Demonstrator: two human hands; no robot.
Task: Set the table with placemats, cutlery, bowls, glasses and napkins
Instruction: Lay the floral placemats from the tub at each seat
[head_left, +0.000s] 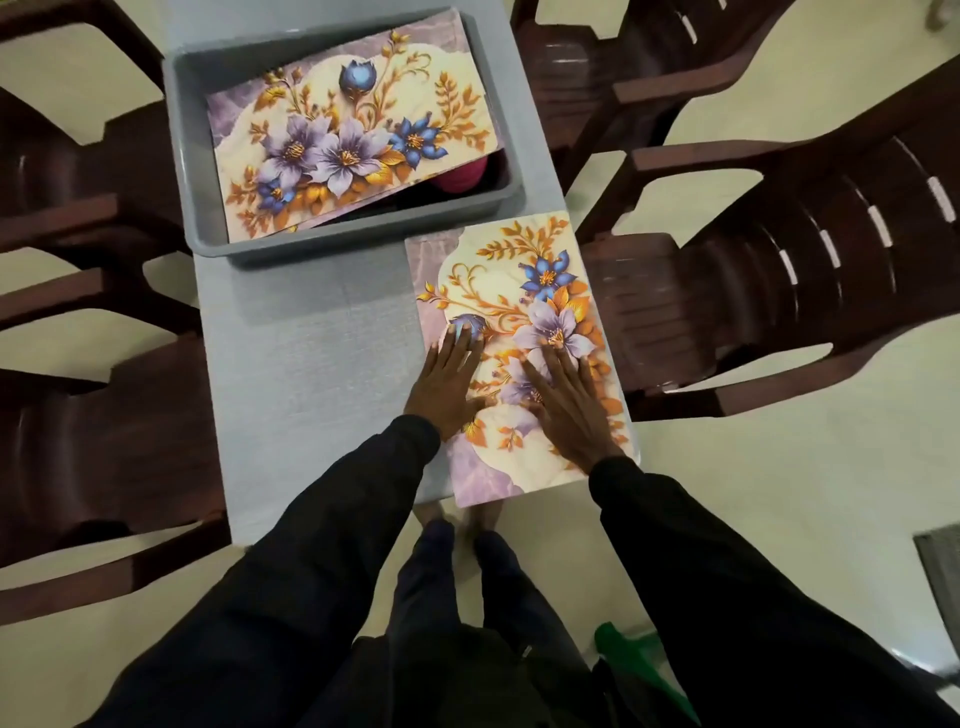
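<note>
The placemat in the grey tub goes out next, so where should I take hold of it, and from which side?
The placemat lies tilted in the tub, its right edge standing clear over a dark gap above a pink thing. Pinch that edge, probably coming from the right, where fingers can slip under it.

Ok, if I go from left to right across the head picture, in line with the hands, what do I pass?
left brown chair → grey table → left hand → right hand → right brown chair
</note>
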